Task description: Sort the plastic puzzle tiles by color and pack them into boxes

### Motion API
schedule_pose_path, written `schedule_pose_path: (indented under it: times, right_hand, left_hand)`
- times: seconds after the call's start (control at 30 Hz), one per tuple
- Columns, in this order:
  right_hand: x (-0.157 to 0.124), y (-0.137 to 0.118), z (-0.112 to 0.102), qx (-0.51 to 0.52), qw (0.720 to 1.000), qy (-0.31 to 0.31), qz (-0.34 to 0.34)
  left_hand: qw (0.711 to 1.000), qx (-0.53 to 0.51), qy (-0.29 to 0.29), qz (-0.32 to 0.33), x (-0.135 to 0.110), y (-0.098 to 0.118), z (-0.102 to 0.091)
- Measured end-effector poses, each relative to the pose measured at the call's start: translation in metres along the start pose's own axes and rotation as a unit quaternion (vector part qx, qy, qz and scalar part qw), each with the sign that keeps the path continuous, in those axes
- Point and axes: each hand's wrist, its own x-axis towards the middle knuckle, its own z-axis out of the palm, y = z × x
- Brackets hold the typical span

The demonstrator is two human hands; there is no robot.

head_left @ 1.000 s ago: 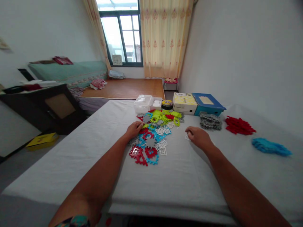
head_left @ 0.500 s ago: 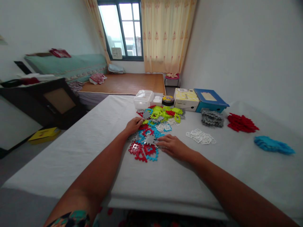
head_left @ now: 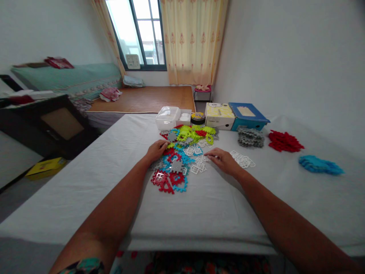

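A mixed pile of flat plastic toy building pieces with toothed edges lies on the white-covered table [head_left: 228, 217]: lime green pieces [head_left: 185, 132] at the back, blue, grey and red pieces [head_left: 159, 177] nearer me. At the pile's left edge rests my left hand [head_left: 156, 150], fingers curled; whatever is under its fingertips is hidden. My right hand [head_left: 224, 160] is right of the pile, thumb and fingers pinched on a small white window-frame piece [head_left: 205, 157]. Several loose white window-frame pieces [head_left: 198, 166] lie just left of it.
Sorted stacks stand to the right: white frames [head_left: 242, 159], grey pieces [head_left: 251, 137], red pieces [head_left: 285, 141] and blue pieces [head_left: 321, 165]. Along the back are a clear plastic box [head_left: 167, 118], a round tin [head_left: 198, 118], a yellow-white carton [head_left: 219, 116] and a blue box [head_left: 249, 116].
My right hand has moved right and slightly away from me, off the pile's edge. White frames there now show. My left hand stays at the pile's left side. The view has shifted slightly.
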Motion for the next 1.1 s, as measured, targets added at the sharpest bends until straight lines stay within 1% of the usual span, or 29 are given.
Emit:
schedule_pose_path:
  times: [0.07, 0.13, 0.2, 0.27, 0.37, 0.43, 0.53, 0.6, 0.67, 0.73, 0.83, 0.93, 1.0, 1.1]
  right_hand:
    - [0.000, 0.007, -0.013, -0.034, 0.998, 0.031, 0.039]
    - [-0.001, 0.017, -0.026, -0.097, 0.991, 0.044, 0.085]
    - [-0.003, 0.027, -0.037, -0.164, 0.978, 0.031, 0.122]
    - [-0.004, 0.035, -0.042, -0.214, 0.967, 0.020, 0.133]
    - [-0.004, 0.039, -0.037, -0.239, 0.966, 0.034, 0.095]
    - [-0.004, 0.034, -0.027, -0.213, 0.975, 0.034, 0.046]
    - [-0.003, 0.023, -0.008, -0.162, 0.986, -0.006, -0.025]
    - [-0.003, 0.016, 0.004, -0.153, 0.986, -0.036, -0.051]
    - [-0.003, 0.011, 0.011, -0.156, 0.984, -0.056, -0.059]
    - [-0.002, 0.009, 0.012, -0.160, 0.983, -0.071, -0.058]
    - [-0.001, 0.003, 0.007, -0.172, 0.979, -0.090, -0.053]
    - [0.000, -0.004, 0.001, -0.206, 0.972, -0.105, -0.043]
    - [-0.001, -0.007, -0.001, -0.225, 0.967, -0.110, -0.039]
    - [-0.001, -0.007, -0.002, -0.226, 0.968, -0.108, -0.032]
  left_hand:
    - [1.000, 0.001, -0.001, 0.002, 0.000, 0.000, 0.000]
    - [1.000, 0.001, -0.002, 0.004, 0.001, -0.001, 0.000]
    - [1.000, 0.000, 0.000, 0.005, 0.001, 0.000, 0.000]
    - [1.000, -0.002, 0.001, 0.005, 0.001, 0.001, -0.001]
    - [1.000, -0.004, -0.001, -0.001, 0.000, 0.003, -0.002]
    - [1.000, -0.001, -0.003, -0.001, 0.000, 0.004, -0.002]
    - [1.000, 0.005, -0.002, 0.006, 0.000, 0.004, -0.002]
    - [1.000, 0.006, 0.000, 0.009, 0.000, 0.002, -0.002]
    - [1.000, 0.006, 0.002, 0.009, 0.000, 0.000, -0.001]
    - [1.000, 0.005, 0.003, 0.010, 0.001, -0.002, 0.000]
    - [1.000, 0.007, -0.001, 0.010, 0.002, -0.004, 0.000]
    - [1.000, 0.005, -0.004, 0.010, 0.002, -0.006, 0.000]
    - [1.000, 0.001, -0.001, 0.011, 0.002, -0.006, 0.001]
    - [1.000, -0.003, 0.004, 0.010, 0.002, -0.007, 0.001]
